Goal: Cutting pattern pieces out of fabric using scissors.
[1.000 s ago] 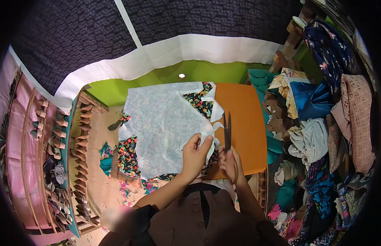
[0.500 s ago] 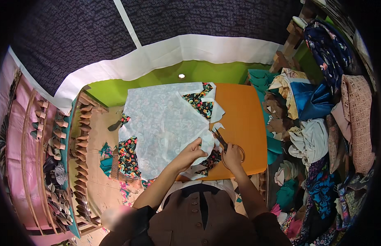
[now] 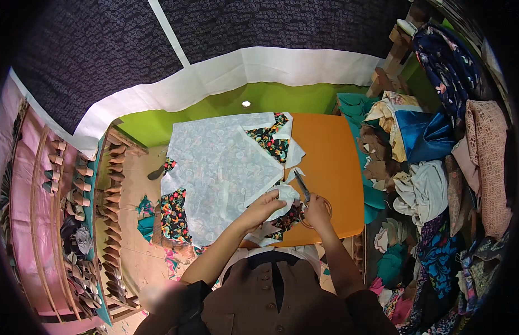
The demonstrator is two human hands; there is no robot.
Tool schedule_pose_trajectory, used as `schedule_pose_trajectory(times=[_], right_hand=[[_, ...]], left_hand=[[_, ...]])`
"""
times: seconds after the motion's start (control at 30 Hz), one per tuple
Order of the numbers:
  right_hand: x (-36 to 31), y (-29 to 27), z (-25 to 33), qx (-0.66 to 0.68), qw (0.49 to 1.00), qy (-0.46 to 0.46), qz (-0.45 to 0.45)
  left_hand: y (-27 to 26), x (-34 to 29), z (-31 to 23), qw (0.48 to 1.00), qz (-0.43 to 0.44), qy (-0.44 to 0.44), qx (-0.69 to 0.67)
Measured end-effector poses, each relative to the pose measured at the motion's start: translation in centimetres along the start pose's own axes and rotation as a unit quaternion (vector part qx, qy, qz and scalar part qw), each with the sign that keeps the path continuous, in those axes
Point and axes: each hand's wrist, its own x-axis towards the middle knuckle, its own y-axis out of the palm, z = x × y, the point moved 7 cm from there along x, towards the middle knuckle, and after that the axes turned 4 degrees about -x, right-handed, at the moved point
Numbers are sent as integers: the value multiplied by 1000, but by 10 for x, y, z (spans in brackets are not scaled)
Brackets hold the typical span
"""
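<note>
Floral fabric with a pale backing (image 3: 215,159) lies pale side up over the orange table (image 3: 332,151), its black floral side showing at several turned or cut edges. My left hand (image 3: 263,210) is closed on a small pale-backed piece of fabric (image 3: 287,195) at the near right of the cloth, the piece curling up past the fingers. A pair of scissors (image 3: 302,184) is in my right hand (image 3: 317,212), fingers through its handle. Its blades point away from me, just right of the held piece and near a small white scrap (image 3: 293,174).
Piled cloths (image 3: 424,192) fill the right side, beside a blue satin cloth (image 3: 424,137). At left stands a rack of wooden shoe-shaped forms (image 3: 111,209). Teal scraps (image 3: 146,218) lie on the floor. A dark patterned curtain (image 3: 282,28) hangs beyond the table.
The scissors have shifted slightly right, away from the cloth edge, and their blades look closer together. The piece in my left hand now curls up higher.
</note>
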Motion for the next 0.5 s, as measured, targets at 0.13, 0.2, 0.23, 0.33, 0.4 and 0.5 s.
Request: schedule_pose_trajectory(times=[0.13,0.2,0.23,0.33,0.4,0.5], right_hand=[[-6,-7,-5,13,999,-2,-35],[-6,-6,-18,191,981,-3,-44],[-8,-17,-10,192,981,-4,-41],[-17,-19,11,574,805,99,112],[-20,-15,9,636,750,117,137],[-30,-38,41,695,691,72,183]], left_hand=[[-10,2,10,994,-17,-40,102],[-13,6,13,977,24,-28,209],[-12,5,15,948,62,-17,313],[-2,-1,10,949,102,5,298],[5,-1,10,935,126,-26,332],[10,-4,12,952,158,-30,261]])
